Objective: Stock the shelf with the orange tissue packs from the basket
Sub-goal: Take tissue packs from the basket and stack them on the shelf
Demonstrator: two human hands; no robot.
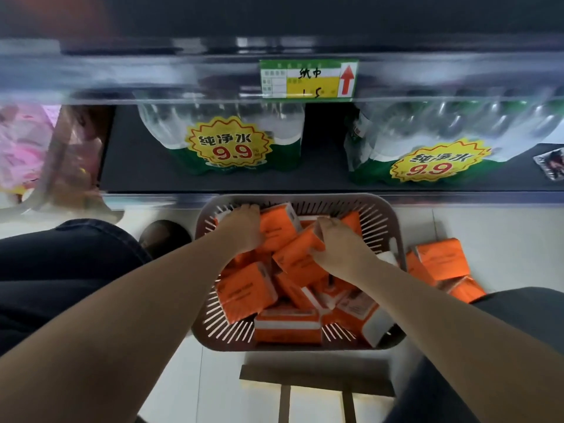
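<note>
Jumbled in the basket (305, 199) on the floor (488, 224), at the foot of the shelf (323, 181) for short lifts: orange tissue packs (244, 296). Gripping the top pack (293, 257) with the right hand (335, 242); reaching over far ones with the left hand (244, 228) (grip not discernible).

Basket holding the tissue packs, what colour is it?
The basket is a dull greyish brown, with slotted walls; the head view shows it best.

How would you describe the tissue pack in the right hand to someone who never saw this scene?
Find the brown slotted basket on the floor by the shelf of water bottles. In the middle of its orange pile, one pack tilts up above the others. It alone has the right hand curled over its upper end.
</note>
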